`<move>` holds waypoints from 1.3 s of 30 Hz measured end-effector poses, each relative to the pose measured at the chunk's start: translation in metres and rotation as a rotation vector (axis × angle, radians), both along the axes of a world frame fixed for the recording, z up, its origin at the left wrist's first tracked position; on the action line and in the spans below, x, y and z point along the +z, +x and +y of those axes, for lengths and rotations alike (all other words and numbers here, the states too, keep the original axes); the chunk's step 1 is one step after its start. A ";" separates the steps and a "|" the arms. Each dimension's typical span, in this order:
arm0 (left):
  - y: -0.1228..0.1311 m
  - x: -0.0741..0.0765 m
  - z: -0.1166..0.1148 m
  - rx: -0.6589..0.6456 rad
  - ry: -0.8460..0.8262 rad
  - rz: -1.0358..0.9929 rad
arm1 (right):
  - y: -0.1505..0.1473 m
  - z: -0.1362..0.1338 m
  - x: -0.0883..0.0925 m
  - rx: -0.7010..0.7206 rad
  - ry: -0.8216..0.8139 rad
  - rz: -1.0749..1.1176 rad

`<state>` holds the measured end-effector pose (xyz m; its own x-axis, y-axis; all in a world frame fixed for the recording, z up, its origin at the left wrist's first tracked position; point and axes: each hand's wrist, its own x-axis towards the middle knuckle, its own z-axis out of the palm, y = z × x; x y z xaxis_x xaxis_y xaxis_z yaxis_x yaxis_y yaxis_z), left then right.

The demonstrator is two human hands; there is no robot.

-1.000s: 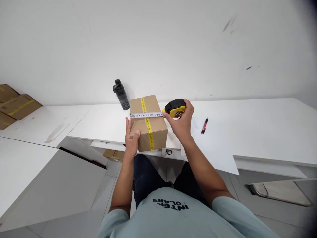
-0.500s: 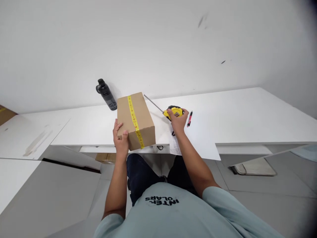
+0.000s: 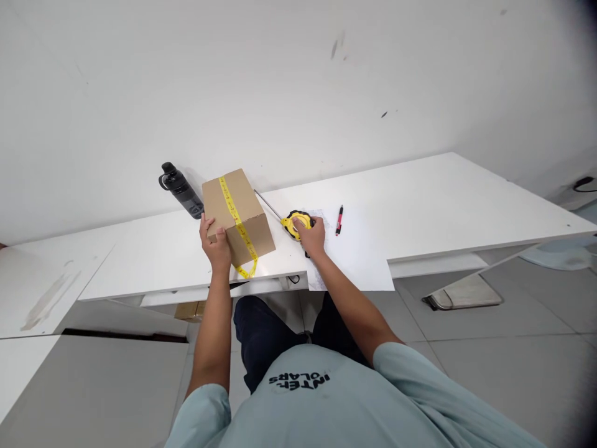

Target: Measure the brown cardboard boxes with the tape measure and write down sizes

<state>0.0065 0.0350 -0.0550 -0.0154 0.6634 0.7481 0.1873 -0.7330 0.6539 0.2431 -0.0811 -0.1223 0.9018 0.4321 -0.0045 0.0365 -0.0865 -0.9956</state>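
My left hand (image 3: pixel 216 245) grips the near left corner of a brown cardboard box (image 3: pixel 254 233), thumb on top and fingers along its side. Yellow printed tape (image 3: pixel 232 206) runs across the box top and down the near face, its loose end looping below. In my right hand (image 3: pixel 312 236) is a yellow and black tape measure (image 3: pixel 297 224), held over the paper's left edge. Its blade (image 3: pixel 268 203) is partly pulled out and reaches toward the box's far right side. A white sheet of paper (image 3: pixel 359 261) lies under my right wrist and overhangs the table edge.
A red and black pen (image 3: pixel 339 220) lies on the paper. Behind the box on the left, a dark water bottle (image 3: pixel 183 191) leans near the wall. The white table (image 3: pixel 433 205) runs along the wall. Below are a small carton (image 3: pixel 187 311) and a folded chair (image 3: pixel 464 294).
The view has swung, shifting everything leftward. The box's near end now looks raised or tilted differently, with the tape's loose end showing. Both hands keep their holds.
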 end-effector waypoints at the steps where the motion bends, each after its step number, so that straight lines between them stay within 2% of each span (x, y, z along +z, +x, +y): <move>1: 0.001 0.000 0.004 -0.003 0.002 -0.003 | -0.002 -0.001 0.000 -0.001 -0.004 -0.005; 5: 0.001 0.005 0.023 0.009 -0.020 0.040 | -0.007 -0.004 0.002 0.004 -0.049 -0.031; 8: 0.000 0.010 0.033 0.030 -0.113 0.074 | -0.007 -0.006 -0.001 0.013 -0.150 -0.146; 12: -0.005 0.006 0.025 0.097 -0.254 -0.006 | -0.009 -0.004 -0.008 0.057 -0.256 -0.431; 14: -0.012 -0.007 0.006 0.140 -0.317 -0.016 | -0.012 -0.002 -0.012 0.095 -0.289 -0.573; 16: -0.022 -0.026 -0.021 0.194 -0.376 0.063 | -0.016 -0.001 -0.014 0.148 -0.319 -0.695; 19: -0.039 -0.058 -0.064 0.253 -0.419 0.337 | -0.019 -0.002 -0.016 0.215 -0.331 -0.785; 21: -0.048 -0.076 -0.090 0.226 -0.408 0.524 | -0.018 -0.004 -0.015 0.233 -0.323 -0.785; 25: -0.055 -0.096 -0.123 0.189 -0.409 0.767 | -0.016 -0.007 -0.013 0.269 -0.273 -0.775; 28: -0.052 -0.104 -0.134 0.177 -0.390 0.840 | -0.019 -0.004 -0.013 0.259 -0.255 -0.759; 30: -0.046 -0.110 -0.136 0.179 -0.385 0.807 | -0.023 0.000 -0.012 0.232 -0.261 -0.741; 35: -0.023 -0.130 -0.129 0.254 -0.347 0.609 | -0.030 0.007 -0.007 0.222 -0.292 -0.664; 39: -0.022 -0.141 -0.120 0.284 -0.284 0.634 | -0.029 0.005 -0.002 0.254 -0.308 -0.666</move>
<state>-0.0156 -0.0853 -0.1960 0.1624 0.8670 0.4712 0.7476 -0.4198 0.5147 0.2145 -0.0764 -0.1243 0.6304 0.6929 0.3501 0.6742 -0.2651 -0.6893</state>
